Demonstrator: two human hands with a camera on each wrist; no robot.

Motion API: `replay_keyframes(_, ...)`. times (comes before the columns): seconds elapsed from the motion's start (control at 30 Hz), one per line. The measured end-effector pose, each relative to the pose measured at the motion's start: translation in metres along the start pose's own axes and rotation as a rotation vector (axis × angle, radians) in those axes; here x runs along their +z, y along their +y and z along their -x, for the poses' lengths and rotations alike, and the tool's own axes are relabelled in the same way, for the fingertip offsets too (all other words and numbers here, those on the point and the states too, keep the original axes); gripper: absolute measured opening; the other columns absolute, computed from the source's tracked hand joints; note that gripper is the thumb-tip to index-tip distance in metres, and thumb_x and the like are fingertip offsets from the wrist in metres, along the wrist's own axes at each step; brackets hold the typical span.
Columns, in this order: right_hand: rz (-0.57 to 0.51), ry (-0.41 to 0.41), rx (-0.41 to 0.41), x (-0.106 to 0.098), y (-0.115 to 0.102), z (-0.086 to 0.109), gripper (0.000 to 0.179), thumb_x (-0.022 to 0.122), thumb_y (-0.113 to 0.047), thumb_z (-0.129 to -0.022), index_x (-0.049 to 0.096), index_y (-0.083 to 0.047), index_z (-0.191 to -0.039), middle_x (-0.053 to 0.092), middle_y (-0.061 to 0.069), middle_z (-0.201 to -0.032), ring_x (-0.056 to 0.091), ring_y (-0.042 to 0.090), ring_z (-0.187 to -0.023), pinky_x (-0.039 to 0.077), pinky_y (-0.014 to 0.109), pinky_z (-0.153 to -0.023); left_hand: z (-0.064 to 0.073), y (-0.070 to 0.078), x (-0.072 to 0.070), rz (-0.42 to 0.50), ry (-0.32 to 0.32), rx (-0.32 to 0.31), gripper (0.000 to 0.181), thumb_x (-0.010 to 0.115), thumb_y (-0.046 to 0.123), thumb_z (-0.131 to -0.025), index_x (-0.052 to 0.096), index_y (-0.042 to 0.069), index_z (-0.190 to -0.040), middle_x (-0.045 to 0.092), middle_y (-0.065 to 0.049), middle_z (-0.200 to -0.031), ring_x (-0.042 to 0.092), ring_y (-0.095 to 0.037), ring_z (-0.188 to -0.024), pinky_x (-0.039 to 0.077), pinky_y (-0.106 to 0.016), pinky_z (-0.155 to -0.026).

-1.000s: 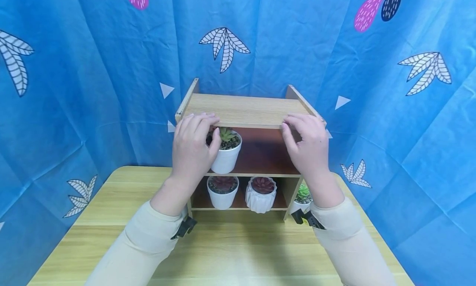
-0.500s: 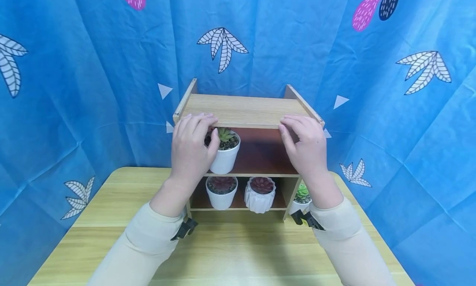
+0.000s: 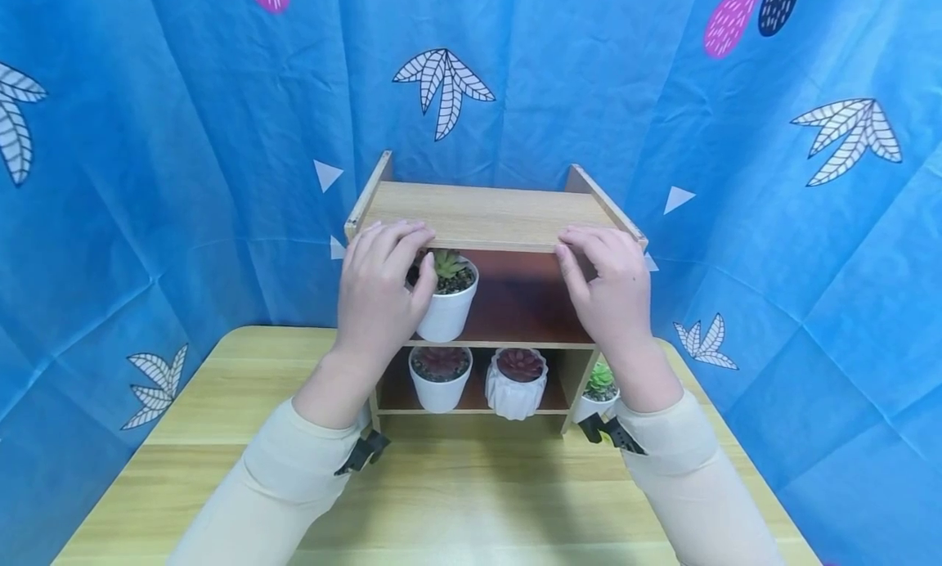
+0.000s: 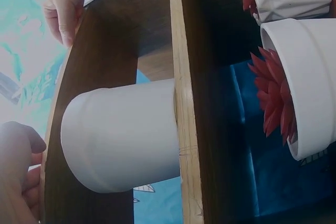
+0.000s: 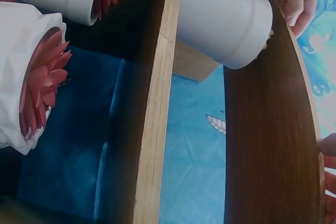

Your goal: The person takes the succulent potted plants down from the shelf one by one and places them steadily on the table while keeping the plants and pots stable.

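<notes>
Shelf (image 3: 486,213) unmoved, long axis crosswise, front facing 2 gripping hands (image 3: 383,292) (image 3: 609,288)

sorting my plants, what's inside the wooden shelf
Upper compartment: a white pot with a green succulent. Lower compartment: a smooth pot and a pleated pot, both with red succulents. In the head view, the left hand covers the upper pot's left side.

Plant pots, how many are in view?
4: upper pot and, on the level below, left pot and ridged pot inside the shelf unit; outer pot at its right. More may be hidden.
</notes>
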State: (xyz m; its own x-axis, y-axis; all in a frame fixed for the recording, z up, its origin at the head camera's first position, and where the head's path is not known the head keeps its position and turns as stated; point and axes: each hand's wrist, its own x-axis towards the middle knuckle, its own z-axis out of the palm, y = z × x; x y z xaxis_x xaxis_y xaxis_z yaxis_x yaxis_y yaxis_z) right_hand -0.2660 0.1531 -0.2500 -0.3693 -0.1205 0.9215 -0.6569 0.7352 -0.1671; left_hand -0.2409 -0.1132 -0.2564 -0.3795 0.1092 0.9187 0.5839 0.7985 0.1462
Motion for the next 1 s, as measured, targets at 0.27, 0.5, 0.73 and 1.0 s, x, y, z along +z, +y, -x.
replay_keyframes(0.27, 0.011, -0.025, 0.019, -0.001, 0.001, -0.001, 0.018, 0.070, -0.017, -0.094, 0.077, -0.007, -0.108, 0.074, 0.010, -0.111, 0.064, 0.031, -0.109, 0.045, 0.047, -0.098, 0.000, 0.001, -0.001, 0.015, 0.001, -0.001, 0.030, 0.065, 0.014, -0.092, 0.072, 0.004, -0.119, 0.069, -0.011, -0.124, 0.058, -0.030, -0.123, 0.030, -0.045, -0.117)
replay_keyframes(0.5, 0.011, -0.034, 0.019, -0.001, 0.000, -0.001, 0.019, 0.071, -0.017, -0.094, 0.076, -0.007, -0.108, 0.074, 0.010, -0.111, 0.064, 0.031, -0.109, 0.045, 0.048, -0.098, 0.004, 0.001, -0.002, 0.008, -0.002, 0.006, 0.034, 0.065, 0.015, -0.092, 0.069, 0.003, -0.124, 0.066, -0.012, -0.130, 0.054, -0.030, -0.130, 0.026, -0.046, -0.119)
replay_keyframes(0.73, 0.003, -0.031, 0.014, 0.000, 0.000, 0.000, 0.019, 0.071, -0.016, -0.093, 0.076, -0.007, -0.108, 0.074, 0.010, -0.111, 0.063, 0.031, -0.109, 0.045, 0.048, -0.097, 0.010, 0.001, -0.002, 0.018, 0.022, 0.013, 0.035, 0.064, 0.014, -0.092, 0.068, 0.002, -0.125, 0.064, -0.014, -0.133, 0.050, -0.031, -0.133, 0.025, -0.048, -0.119)
replay_keyframes(1.0, 0.008, -0.026, 0.017, 0.000, 0.000, 0.000, 0.018, 0.070, -0.017, -0.094, 0.076, -0.007, -0.108, 0.074, 0.010, -0.111, 0.063, 0.031, -0.109, 0.045, 0.047, -0.097, 0.016, 0.001, -0.004, 0.019, 0.027, 0.035, 0.035, 0.063, 0.013, -0.092, 0.068, 0.002, -0.125, 0.061, -0.015, -0.136, 0.049, -0.032, -0.135, 0.025, -0.047, -0.119)
